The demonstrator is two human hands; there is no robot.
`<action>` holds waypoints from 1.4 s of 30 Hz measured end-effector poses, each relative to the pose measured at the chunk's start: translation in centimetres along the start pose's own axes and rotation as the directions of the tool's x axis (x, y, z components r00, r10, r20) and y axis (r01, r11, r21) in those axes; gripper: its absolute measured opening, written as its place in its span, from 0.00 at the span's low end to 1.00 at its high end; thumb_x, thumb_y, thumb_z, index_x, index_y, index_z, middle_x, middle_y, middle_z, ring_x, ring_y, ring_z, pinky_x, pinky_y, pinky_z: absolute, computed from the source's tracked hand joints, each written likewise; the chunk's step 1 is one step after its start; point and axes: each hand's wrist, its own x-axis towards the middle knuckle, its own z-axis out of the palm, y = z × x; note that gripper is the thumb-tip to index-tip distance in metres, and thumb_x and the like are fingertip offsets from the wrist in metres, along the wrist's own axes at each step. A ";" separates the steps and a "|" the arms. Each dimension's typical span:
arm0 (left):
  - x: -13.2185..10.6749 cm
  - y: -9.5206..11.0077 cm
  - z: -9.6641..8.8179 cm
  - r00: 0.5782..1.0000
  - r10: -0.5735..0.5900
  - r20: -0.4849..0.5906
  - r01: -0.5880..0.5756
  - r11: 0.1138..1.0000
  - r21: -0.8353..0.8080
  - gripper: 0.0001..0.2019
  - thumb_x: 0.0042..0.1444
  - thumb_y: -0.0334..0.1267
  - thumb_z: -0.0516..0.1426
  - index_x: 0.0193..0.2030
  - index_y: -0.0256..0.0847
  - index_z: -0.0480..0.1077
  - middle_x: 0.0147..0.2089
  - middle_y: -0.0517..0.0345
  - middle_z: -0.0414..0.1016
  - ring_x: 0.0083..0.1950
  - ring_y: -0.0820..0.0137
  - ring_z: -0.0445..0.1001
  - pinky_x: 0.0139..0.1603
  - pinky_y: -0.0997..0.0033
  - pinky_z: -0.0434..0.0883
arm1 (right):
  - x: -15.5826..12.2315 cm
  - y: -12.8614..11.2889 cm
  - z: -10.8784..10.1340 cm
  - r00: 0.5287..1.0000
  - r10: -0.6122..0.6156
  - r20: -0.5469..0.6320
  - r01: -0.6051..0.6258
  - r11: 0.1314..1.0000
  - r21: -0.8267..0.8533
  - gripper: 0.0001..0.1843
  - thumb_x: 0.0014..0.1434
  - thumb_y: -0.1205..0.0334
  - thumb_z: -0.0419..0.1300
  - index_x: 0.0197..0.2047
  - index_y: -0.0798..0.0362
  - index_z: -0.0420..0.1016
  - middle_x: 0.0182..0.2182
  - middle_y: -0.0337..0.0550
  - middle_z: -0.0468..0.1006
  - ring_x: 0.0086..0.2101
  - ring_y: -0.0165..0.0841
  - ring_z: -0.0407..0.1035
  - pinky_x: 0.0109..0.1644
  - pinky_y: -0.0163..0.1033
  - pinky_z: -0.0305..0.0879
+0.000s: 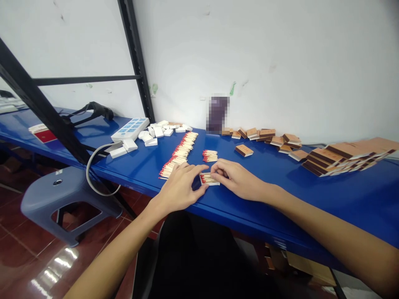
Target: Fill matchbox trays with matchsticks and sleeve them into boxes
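Note:
A small white matchbox tray (208, 179) filled with red-tipped matches lies on the blue table (343, 195) near its front edge. My left hand (181, 187) pinches the tray's left end with thumb and fingers. My right hand (237, 178) curls round its right end, fingertips on the tray. Just behind the hands lies a small bundle of matches (210, 155). A long heap of loose matches (181, 153) stretches away to the left behind my left hand.
Empty white trays (156, 133) and a white power strip (131, 128) lie at the back left. Brown matchbox sleeves (268, 137) line the wall, with stacked ones (346, 158) at right. A grey stool (62, 195) stands left, below a black shelf frame (40, 108).

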 end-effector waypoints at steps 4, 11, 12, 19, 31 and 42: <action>0.1 0.0 -0.1 0.999 0.041 0.023 -0.041 0.999 0.007 0.13 0.62 0.42 0.57 0.52 0.44 0.74 0.47 0.55 0.78 0.49 0.61 0.72 0.54 0.57 0.65 | 0.0 0.3 0.2 0.998 -0.001 -0.063 0.001 1.000 0.002 0.10 0.68 0.58 0.51 0.36 0.50 0.68 0.31 0.40 0.71 0.31 0.33 0.64 0.35 0.39 0.58; 0.1 -0.2 -0.1 0.995 0.085 0.047 -0.085 0.996 -0.002 0.13 0.64 0.42 0.56 0.51 0.44 0.76 0.46 0.55 0.76 0.48 0.63 0.71 0.54 0.58 0.65 | 1.3 2.7 0.0 0.982 0.118 -0.148 -0.140 0.979 -0.148 0.07 0.66 0.62 0.52 0.37 0.52 0.69 0.25 0.38 0.71 0.26 0.33 0.63 0.32 0.38 0.54; 0.1 -0.2 -0.1 0.995 0.091 0.051 -0.091 0.996 -0.004 0.13 0.64 0.42 0.56 0.51 0.44 0.76 0.47 0.54 0.76 0.48 0.63 0.70 0.55 0.58 0.65 | 1.6 3.1 0.0 0.982 0.122 -0.147 -0.147 0.974 -0.175 0.07 0.66 0.62 0.52 0.37 0.52 0.70 0.25 0.39 0.71 0.27 0.33 0.64 0.32 0.38 0.54; 0.2 -0.1 -0.1 0.994 0.093 0.050 -0.093 0.996 -0.010 0.15 0.64 0.41 0.55 0.54 0.44 0.75 0.47 0.54 0.77 0.49 0.62 0.70 0.55 0.57 0.65 | 2.2 4.3 0.3 0.984 0.089 -0.152 -0.127 0.956 -0.266 0.10 0.66 0.62 0.53 0.40 0.53 0.74 0.28 0.43 0.75 0.30 0.36 0.67 0.35 0.40 0.58; 0.0 0.1 -0.1 0.999 0.027 0.029 -0.027 1.000 0.000 0.22 0.62 0.43 0.57 0.62 0.43 0.67 0.52 0.53 0.77 0.52 0.60 0.71 0.58 0.56 0.65 | 1.6 3.5 0.1 0.989 0.135 -0.060 -0.143 0.977 -0.158 0.10 0.67 0.59 0.49 0.35 0.51 0.66 0.27 0.40 0.71 0.29 0.35 0.65 0.34 0.39 0.58; 0.1 0.0 0.2 1.000 -0.002 -0.005 0.002 1.000 0.009 0.19 0.62 0.43 0.57 0.59 0.43 0.69 0.52 0.54 0.77 0.52 0.59 0.72 0.57 0.55 0.65 | 0.1 0.1 -0.3 1.000 0.024 0.013 -0.023 0.996 -0.090 0.09 0.68 0.59 0.49 0.36 0.50 0.66 0.27 0.38 0.70 0.28 0.33 0.63 0.34 0.39 0.56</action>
